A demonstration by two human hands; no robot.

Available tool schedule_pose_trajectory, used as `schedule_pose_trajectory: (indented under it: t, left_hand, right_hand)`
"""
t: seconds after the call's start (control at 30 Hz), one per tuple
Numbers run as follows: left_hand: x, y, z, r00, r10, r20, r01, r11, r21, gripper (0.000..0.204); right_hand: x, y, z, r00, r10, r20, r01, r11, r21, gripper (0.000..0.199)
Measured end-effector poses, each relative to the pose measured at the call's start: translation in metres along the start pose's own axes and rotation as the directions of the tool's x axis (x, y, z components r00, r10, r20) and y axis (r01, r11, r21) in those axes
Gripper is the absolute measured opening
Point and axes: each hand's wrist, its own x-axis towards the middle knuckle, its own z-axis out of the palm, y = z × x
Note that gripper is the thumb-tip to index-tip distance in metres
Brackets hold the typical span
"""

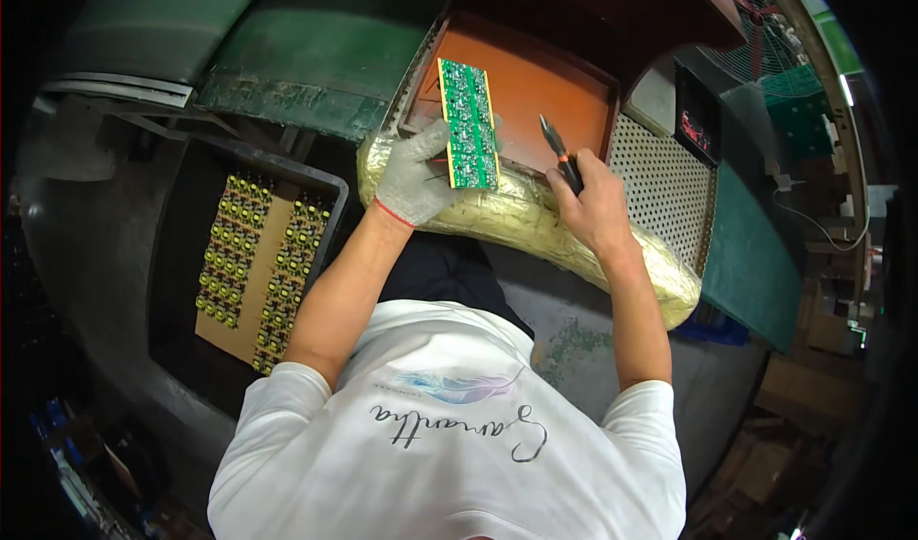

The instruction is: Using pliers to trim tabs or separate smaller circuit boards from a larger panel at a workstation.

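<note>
Both grips clamped: left hand (413, 175) on green board (469, 125), right hand (592, 205) on cutters (561, 154), over tray edge (562, 172).

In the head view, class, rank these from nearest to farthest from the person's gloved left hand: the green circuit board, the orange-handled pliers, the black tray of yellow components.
1. Green circuit board: held in the left hand.
2. Orange-handled pliers: to the right, gripped by the right hand.
3. Black tray of yellow components: farthest, lower left, beside the person.
</note>
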Motion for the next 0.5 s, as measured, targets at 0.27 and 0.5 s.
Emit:
schedule_pose_trajectory:
  t: [0.27, 0.5]
  left_hand:
    - [0.001, -0.002, 0.006, 0.996, 0.069, -0.056, -0.068, 0.998, 0.009, 0.038]
    - [-0.001, -0.003, 0.008, 0.992, 0.1, -0.071, -0.097, 0.994, 0.043, 0.034]
  right_hand:
    - [-0.016, 0.004, 0.006, 0.983, -0.131, 0.13, 0.154, 0.971, -0.182, 0.023]
    - [-0.013, -0.01, 0.006, 0.971, -0.108, 0.214, 0.16, 0.957, -0.241, 0.025]
